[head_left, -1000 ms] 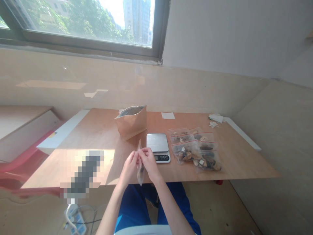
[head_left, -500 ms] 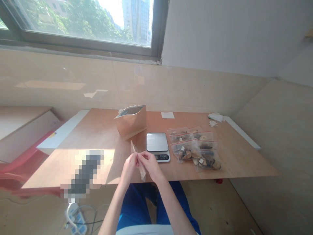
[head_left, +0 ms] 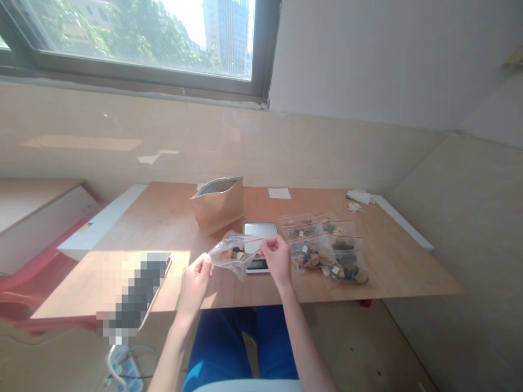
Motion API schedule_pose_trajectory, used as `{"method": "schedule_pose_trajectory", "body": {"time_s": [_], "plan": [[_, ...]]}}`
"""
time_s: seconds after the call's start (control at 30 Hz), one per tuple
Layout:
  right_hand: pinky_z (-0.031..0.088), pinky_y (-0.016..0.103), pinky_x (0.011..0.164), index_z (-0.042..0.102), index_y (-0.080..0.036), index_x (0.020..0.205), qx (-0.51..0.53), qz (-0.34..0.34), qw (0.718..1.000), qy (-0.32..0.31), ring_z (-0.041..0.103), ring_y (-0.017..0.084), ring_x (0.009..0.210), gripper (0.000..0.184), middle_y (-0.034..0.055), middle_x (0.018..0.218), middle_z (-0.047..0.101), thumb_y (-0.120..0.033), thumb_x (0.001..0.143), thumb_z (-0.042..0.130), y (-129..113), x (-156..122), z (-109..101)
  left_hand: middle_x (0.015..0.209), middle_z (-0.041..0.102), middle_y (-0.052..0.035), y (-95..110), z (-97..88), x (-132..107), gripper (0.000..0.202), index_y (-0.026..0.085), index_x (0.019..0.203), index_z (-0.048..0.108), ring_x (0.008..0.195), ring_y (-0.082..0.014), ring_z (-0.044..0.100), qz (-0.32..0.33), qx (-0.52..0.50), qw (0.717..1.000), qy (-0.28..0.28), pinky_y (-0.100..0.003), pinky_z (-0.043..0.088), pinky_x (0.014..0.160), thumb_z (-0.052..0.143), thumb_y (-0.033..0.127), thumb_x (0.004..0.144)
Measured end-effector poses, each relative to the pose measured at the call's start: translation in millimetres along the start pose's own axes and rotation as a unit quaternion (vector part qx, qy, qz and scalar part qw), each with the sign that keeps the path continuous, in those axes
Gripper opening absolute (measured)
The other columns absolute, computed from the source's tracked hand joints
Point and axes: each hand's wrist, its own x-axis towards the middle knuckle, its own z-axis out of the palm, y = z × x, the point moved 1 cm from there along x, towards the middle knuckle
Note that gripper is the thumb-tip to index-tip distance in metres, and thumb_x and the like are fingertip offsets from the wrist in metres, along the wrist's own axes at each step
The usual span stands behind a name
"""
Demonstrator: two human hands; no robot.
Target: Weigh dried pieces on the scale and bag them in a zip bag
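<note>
A clear zip bag (head_left: 232,267) with a red seal line is stretched between my two hands, above the front of the scale. My left hand (head_left: 196,279) pinches its left end. On the other side, my right hand (head_left: 278,256) grips the right end by the red line. Brown and pale pieces (head_left: 236,252) show through the film. The kitchen scale (head_left: 260,228) lies partly hidden behind the bag and my right hand. Behind it to the left, a brown paper pouch (head_left: 220,209) stands with its mouth open.
Several zip bags of dark and brown dried slices (head_left: 314,258) lie overlapped to the right of the scale. A white paper (head_left: 279,193) rests at the back of the table (head_left: 392,256). A blurred dark object (head_left: 137,299) lies front left, and a power strip (head_left: 126,370) is below.
My hands have moved apart, the right one going up and right, the left one left. The zip bag, narrow and edge-on before, is now spread wide between them.
</note>
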Motion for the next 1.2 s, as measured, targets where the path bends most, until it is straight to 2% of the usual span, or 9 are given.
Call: {"method": "schedule_pose_trajectory", "body": {"time_s": [0.13, 0.23, 0.37, 0.47, 0.53, 0.7, 0.8, 1.0, 1.2], "plan": [[0.047, 0.025, 0.062, 0.045, -0.021, 0.067, 0.046, -0.071, 0.991, -0.106, 0.06, 0.013, 0.059, 0.015, -0.0032, 0.06, 0.058, -0.027, 0.077, 0.055, -20.9, -9.4, -0.9, 0.06, 0.048, 0.0019, -9.0, 12.7, 3.4, 0.039, 0.02, 0.056, 0.04, 0.064, -0.0127, 0.048, -0.034, -0.161, 0.984, 0.066, -0.023, 0.039, 0.066, 0.041, 0.05, 0.081], [0.048, 0.025, 0.065, 0.044, -0.021, 0.07, 0.101, -0.084, 0.981, -0.141, 0.06, 0.012, 0.061, 0.015, -0.0037, 0.062, 0.058, -0.027, 0.079, 0.054, -32.0, -18.9, 4.5, 0.074, 0.059, -0.001, -12.6, 39.2, 2.0, 0.036, 0.018, 0.07, 0.053, 0.072, -0.0138, 0.056, -0.109, -0.351, 0.922, 0.12, -0.026, 0.044, 0.071, 0.048, 0.054, 0.076], [0.048, 0.025, 0.061, 0.043, -0.021, 0.071, 0.116, -0.062, 0.978, -0.165, 0.058, 0.012, 0.059, 0.014, -0.0041, 0.061, 0.057, -0.028, 0.08, 0.051, -30.1, -18.4, 4.7, 0.09, 0.065, -0.0026, -6.4, 68.6, -8.1, 0.035, 0.02, 0.094, 0.059, 0.079, -0.0154, 0.062, -0.153, -0.524, 0.837, 0.04, -0.029, 0.048, 0.073, 0.062, 0.046, 0.07], [0.047, 0.024, 0.06, 0.049, -0.02, 0.081, 0.029, -0.084, 0.988, -0.123, 0.056, 0.011, 0.063, 0.01, -0.0014, 0.076, 0.057, -0.025, 0.077, 0.056, -32.8, -19.4, -2.2, 0.09, 0.067, -0.0039, -4.7, 75.5, -12.1, 0.038, 0.021, 0.103, 0.06, 0.083, -0.0171, 0.064, -0.17, -0.568, 0.805, 0.017, -0.031, 0.05, 0.075, 0.053, 0.049, 0.078], [0.047, 0.024, 0.063, 0.052, -0.02, 0.087, -0.023, -0.131, 0.985, -0.106, 0.054, 0.011, 0.068, 0.014, -0.0001, 0.084, 0.057, -0.021, 0.075, 0.058, -42.2, -24.5, -6.7, 0.09, 0.068, -0.0049, -7.8, 74.7, -9.6, 0.042, 0.02, 0.106, 0.061, 0.085, -0.0176, 0.064, -0.175, -0.566, 0.804, 0.042, -0.031, 0.05, 0.077, 0.046, 0.051, 0.082], [0.047, 0.027, 0.079, 0.057, -0.021, 0.095, -0.089, -0.189, 0.941, -0.265, 0.058, 0.013, 0.087, 0.019, 0.0025, 0.093, 0.059, -0.012, 0.082, 0.045, -62.6, -34.3, 0.9, 0.102, 0.067, -0.0076, -16.4, 68.7, 0.7, 0.05, 0.016, 0.107, 0.063, 0.096, -0.0184, 0.062, -0.171, -0.545, 0.816, 0.087, -0.028, 0.048, 0.085, 0.04, 0.053, 0.084], [0.042, 0.033, 0.093, 0.055, -0.021, 0.1, -0.157, -0.224, 0.912, -0.305, 0.053, 0.016, 0.103, 0.026, 0.0044, 0.104, 0.057, -0.008, 0.08, 0.044, -57.5, -26.3, 18.2, 0.105, 0.067, -0.0088, -18.1, 68.8, 1.9, 0.054, 0.014, 0.109, 0.062, 0.102, -0.0208, 0.06, -0.168, -0.525, 0.831, 0.076, -0.03, 0.046, 0.09, 0.039, 0.056, 0.083], [0.038, 0.039, 0.096, 0.053, -0.015, 0.102, -0.29, -0.259, 0.872, -0.297, 0.046, 0.023, 0.109, 0.025, 0.0095, 0.105, 0.054, -0.026, 0.08, 0.054, -28.4, -3.3, 55.5, 0.107, 0.066, -0.0081, -41.2, 77.0, 10.4, 0.053, 0.015, 0.111, 0.061, 0.105, -0.0228, 0.059, -0.157, -0.435, 0.877, 0.127, -0.032, 0.047, 0.088, 0.038, 0.053, 0.084], [0.037, 0.038, 0.096, 0.056, -0.008, 0.102, -0.375, -0.235, 0.85, -0.287, 0.048, 0.026, 0.107, 0.028, 0.0152, 0.106, 0.053, -0.02, 0.078, 0.051, -3.0, 1.9, 68.8, 0.09, 0.068, -0.007, -69.8, 82.2, 23.9, 0.033, 0.012, 0.096, 0.065, 0.091, -0.023, 0.062, -0.163, -0.318, 0.912, 0.203, -0.037, 0.047, 0.085, 0.048, 0.036, 0.08]]}}
